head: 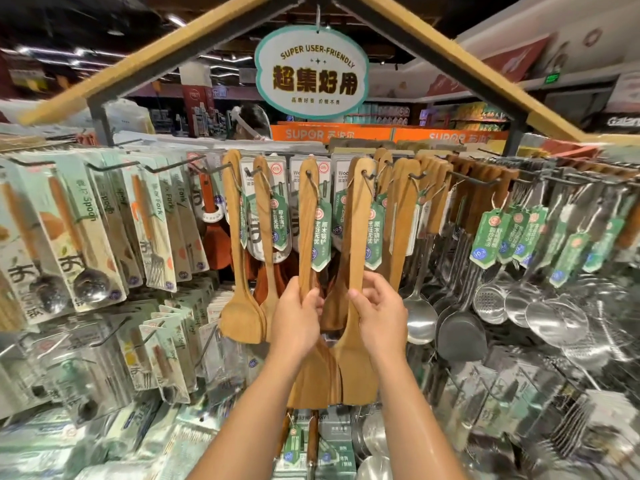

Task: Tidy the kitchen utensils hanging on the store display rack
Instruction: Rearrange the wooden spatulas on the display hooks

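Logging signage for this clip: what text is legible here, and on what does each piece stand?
"SUPER USER-FRIENDLY", "超集好用": hanging sign
"SUPOR": orange banner
"Spoon": spoon pack
"Fork": fork pack
"原木锅铲": green tag
Other tags and price stickers: too blurred to read.

Black hooks (464,178) on the display rack (540,161) carry wooden spatulas (308,220), packaged spoons (83,230) and steel ladles (419,306).

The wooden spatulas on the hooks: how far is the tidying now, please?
Mid-way, judging by one picture. Done: the packaged spoons and forks hang in orderly rows. In hand: the left hand grips one wooden spatula and the right hand grips a second spatula; both hang on their hooks. Left: the steel ladles and skimmers look crowded and overlapping.
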